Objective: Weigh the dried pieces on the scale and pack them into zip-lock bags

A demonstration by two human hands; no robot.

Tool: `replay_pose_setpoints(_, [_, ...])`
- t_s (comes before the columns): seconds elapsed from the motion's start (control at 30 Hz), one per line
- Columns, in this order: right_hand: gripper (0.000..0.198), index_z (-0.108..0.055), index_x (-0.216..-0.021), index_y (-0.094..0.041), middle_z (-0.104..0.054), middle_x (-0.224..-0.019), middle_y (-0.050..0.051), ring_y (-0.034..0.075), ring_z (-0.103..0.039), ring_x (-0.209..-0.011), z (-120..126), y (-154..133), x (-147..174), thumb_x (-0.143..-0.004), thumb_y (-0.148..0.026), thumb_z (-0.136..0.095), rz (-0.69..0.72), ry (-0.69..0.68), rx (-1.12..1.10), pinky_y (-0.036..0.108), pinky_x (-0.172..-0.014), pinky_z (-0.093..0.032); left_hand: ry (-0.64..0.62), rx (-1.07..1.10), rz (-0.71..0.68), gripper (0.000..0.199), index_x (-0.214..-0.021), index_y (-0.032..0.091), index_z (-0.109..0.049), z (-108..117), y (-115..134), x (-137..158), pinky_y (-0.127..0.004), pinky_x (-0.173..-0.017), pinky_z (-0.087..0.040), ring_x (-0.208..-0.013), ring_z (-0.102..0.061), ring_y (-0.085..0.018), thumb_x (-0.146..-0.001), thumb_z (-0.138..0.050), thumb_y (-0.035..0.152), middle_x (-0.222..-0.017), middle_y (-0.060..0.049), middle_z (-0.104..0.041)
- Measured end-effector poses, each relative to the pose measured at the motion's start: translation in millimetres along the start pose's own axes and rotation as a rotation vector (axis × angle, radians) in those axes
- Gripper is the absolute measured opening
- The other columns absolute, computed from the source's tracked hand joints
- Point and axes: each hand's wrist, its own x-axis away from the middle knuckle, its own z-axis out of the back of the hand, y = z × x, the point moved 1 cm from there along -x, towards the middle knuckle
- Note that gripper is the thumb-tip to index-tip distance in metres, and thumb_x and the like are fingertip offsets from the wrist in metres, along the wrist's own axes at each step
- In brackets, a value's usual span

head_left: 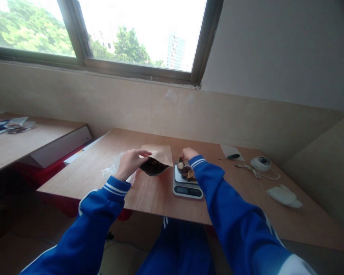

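My left hand (pixel 133 163) grips the rim of a brown kraft paper bag (pixel 161 153), thumb and fingers closed on it. The bag's mouth gapes toward me, and dark pieces show dimly inside. To its right stands a white digital scale (pixel 188 192) with a metal top and a small display. Several curled brown and tan dried pieces (pixel 186 172) lie on the scale; their exact kind is not clear. Above the scale's far left corner, my right hand (pixel 189 153) is closed in a pinch on a dark brown piece (pixel 180 162). My sleeve hides part of the scale.
A crumpled clear plastic bag (pixel 112 166) lies left of my left hand. At the right are a green-handled screwdriver (pixel 232 156) on white paper, a white dome camera (pixel 260 164) with its cable, and a crumpled white sheet (pixel 284 196). Another table (pixel 46 139) stands at the left.
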Motion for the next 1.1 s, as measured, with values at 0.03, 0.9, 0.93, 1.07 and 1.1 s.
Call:
replay_pose_setpoints(0.03, [0.013,-0.075,-0.081,-0.007,-0.074,-0.084,0.018,0.025,-0.07,-0.085,0.0,-2.5,1.5,-0.069,-0.007,-0.071,-0.011,0.012,0.024,0.027,-0.074,-0.051,-0.001,-0.001,0.0,0.025,-0.096,0.031,-0.075,-0.2,-0.2,-0.1,-0.026,-0.07,-0.046,-0.083,-0.068,-0.019,-0.077,-0.058,0.034,-0.092,0.003,-0.076])
replay_pose_setpoints(0.9, [0.027,-0.07,-0.104,-0.029,-0.064,-0.123,0.0,0.017,-0.061,-0.107,-21.2,-56.2,88.6,-0.094,-0.026,-0.045,0.79,0.479,-0.422,0.029,-0.09,-0.049,0.027,-0.045,-0.038,0.025,-0.086,0.03,-0.077,17.2,15.6,-27.0,-0.025,-0.064,-0.043,-0.074,-0.067,-0.018,-0.075,-0.058,0.042,-0.079,0.0,-0.076])
replay_pose_setpoints(0.93, [0.028,-0.069,-0.105,-0.027,-0.066,-0.117,0.002,0.017,-0.062,-0.102,-19.2,-46.2,89.5,-0.094,-0.026,-0.044,0.75,0.513,-0.46,0.03,-0.087,-0.049,0.029,-0.051,-0.033,0.025,-0.086,0.031,-0.077,18.6,13.7,-27.1,-0.025,-0.063,-0.043,-0.074,-0.066,-0.019,-0.075,-0.058,0.042,-0.079,0.0,-0.075])
replay_pose_setpoints(1.07, [0.025,-0.07,-0.1,-0.02,-0.066,-0.097,0.007,0.023,-0.056,-0.096,-17.1,-0.2,86.4,-0.092,-0.025,-0.046,0.46,0.642,-0.327,0.037,-0.089,-0.044,0.033,-0.053,-0.006,0.026,-0.087,0.031,-0.077,20.6,12.1,-26.4,-0.026,-0.064,-0.043,-0.076,-0.066,-0.02,-0.073,-0.059,0.043,-0.08,0.0,-0.075])
replay_pose_setpoints(1.1, [0.024,-0.07,-0.097,-0.019,-0.065,-0.097,0.008,0.024,-0.054,-0.098,-19.8,9.0,84.3,-0.091,-0.026,-0.048,0.394,0.653,-0.241,0.04,-0.091,-0.042,0.033,-0.045,-0.001,0.026,-0.087,0.031,-0.077,20.2,12.9,-26.1,-0.026,-0.064,-0.043,-0.076,-0.066,-0.02,-0.073,-0.059,0.043,-0.081,0.0,-0.075])
